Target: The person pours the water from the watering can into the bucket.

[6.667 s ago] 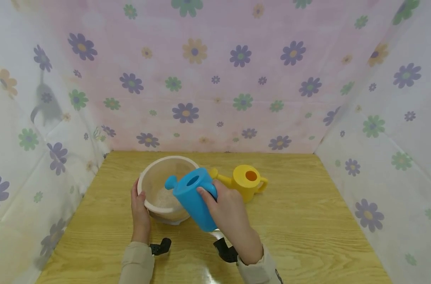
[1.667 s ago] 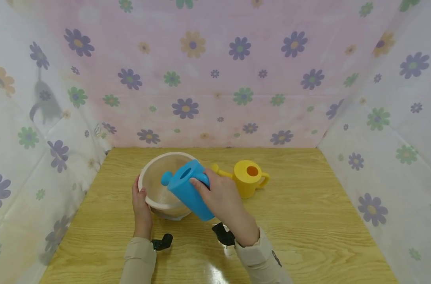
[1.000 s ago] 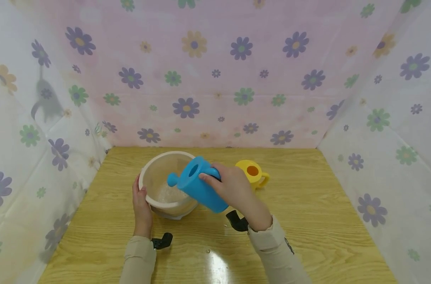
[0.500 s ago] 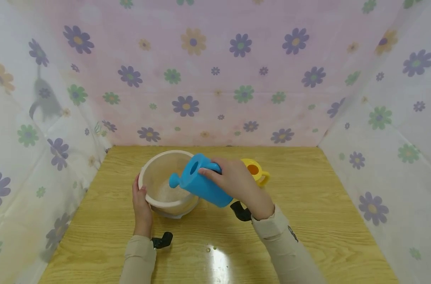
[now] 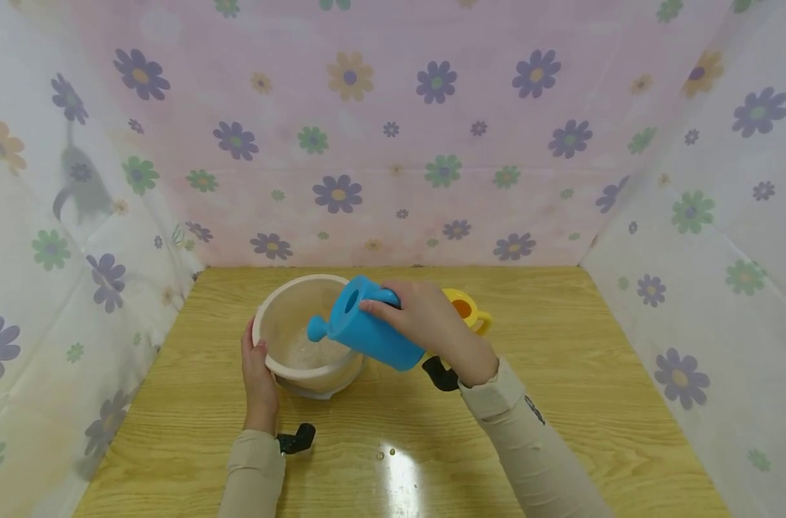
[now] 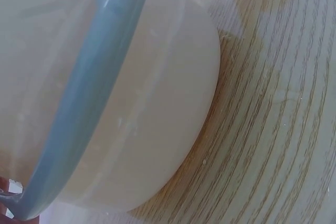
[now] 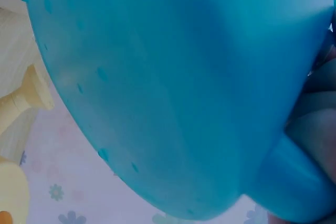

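My right hand (image 5: 425, 313) grips the handle of a blue watering can (image 5: 376, 338), which is tilted with its spout over the bucket. The can's side fills most of the right wrist view, with small drops clinging to its surface. A whitish bucket (image 5: 312, 374) stands on the wooden table, and my left hand (image 5: 259, 381) holds its left side with the thumb at the rim. Speckled, glinting liquid shows at the bucket's bottom; a stream from the spout cannot be made out. In the left wrist view the grey-blue bail handle (image 6: 86, 93) crosses the bucket's wall.
Partly hidden behind my right hand stands a yellow watering can (image 5: 471, 316); its spout (image 7: 37, 90) shows in the right wrist view. A few water drops (image 5: 386, 455) lie on the table (image 5: 561, 417) near the front. Flower-patterned sheets (image 5: 393, 144) enclose the back and sides.
The blue watering can has swung its base up and to the right, so it lies more tilted, hiding more of the yellow one. Drops now show on the table. The left hand keeps its place.
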Available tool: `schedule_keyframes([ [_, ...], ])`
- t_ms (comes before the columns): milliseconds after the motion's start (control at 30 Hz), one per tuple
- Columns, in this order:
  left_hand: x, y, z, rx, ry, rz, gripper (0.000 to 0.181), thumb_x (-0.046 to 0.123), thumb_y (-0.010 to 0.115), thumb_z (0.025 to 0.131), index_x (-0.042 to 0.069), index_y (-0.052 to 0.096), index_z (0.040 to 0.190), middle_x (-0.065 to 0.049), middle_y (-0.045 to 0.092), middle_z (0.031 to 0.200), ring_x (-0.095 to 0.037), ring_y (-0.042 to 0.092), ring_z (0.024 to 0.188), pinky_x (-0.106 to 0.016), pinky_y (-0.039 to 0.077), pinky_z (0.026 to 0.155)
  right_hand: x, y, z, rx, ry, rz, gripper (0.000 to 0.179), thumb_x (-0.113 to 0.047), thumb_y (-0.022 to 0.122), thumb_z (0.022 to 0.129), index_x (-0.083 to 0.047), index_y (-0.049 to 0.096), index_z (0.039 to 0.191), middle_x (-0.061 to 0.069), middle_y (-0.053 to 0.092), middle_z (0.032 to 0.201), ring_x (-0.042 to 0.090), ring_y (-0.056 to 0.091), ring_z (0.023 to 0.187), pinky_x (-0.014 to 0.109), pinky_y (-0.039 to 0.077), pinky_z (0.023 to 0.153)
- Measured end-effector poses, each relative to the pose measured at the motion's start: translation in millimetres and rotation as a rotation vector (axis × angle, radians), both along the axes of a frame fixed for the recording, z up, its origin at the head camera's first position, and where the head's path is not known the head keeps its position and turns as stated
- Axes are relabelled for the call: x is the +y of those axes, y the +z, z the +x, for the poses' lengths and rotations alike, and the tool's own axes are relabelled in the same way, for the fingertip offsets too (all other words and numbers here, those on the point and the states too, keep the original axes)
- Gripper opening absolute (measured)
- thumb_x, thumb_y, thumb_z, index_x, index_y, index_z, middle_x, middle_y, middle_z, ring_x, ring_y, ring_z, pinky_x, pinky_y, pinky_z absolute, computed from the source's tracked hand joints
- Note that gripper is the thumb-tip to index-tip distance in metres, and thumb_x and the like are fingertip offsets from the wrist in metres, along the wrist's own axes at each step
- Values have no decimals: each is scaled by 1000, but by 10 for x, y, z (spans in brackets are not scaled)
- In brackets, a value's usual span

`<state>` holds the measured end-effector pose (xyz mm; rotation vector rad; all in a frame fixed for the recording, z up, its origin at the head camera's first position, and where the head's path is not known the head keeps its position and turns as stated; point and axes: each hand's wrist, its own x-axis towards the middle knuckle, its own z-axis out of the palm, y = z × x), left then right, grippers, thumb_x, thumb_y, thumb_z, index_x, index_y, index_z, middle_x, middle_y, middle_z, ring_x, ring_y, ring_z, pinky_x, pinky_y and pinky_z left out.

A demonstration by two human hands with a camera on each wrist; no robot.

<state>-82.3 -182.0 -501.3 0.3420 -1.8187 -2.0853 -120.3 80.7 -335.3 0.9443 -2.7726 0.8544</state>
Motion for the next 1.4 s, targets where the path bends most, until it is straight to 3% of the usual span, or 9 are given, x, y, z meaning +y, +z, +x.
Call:
schedule_keyframes([
  [633,-19,0,-23,-21,3,-19,44,29,31,93,32,30,137,10,29,140,-13,27,127,-41,20,104,-74,54,-63,-29,7,51,40,-50,46,86,-15,44,67,-3,29,52,10,42,47,23,34,47],
  [900,-10,40,-2,-77,-3,-21,44,29,29,93,33,28,137,12,28,140,-13,25,128,-42,19,104,-84,80,-65,-55,13,74,40,-50,47,86,-15,45,67,-2,29,53,12,40,47,24,31,46],
  [1400,-21,17,-25,-45,3,-23,43,29,30,93,36,30,135,12,28,140,-14,28,127,-43,22,103,-140,82,-76,-58,16,83,42,-53,45,86,-15,45,67,-2,29,53,11,40,47,23,32,46],
])
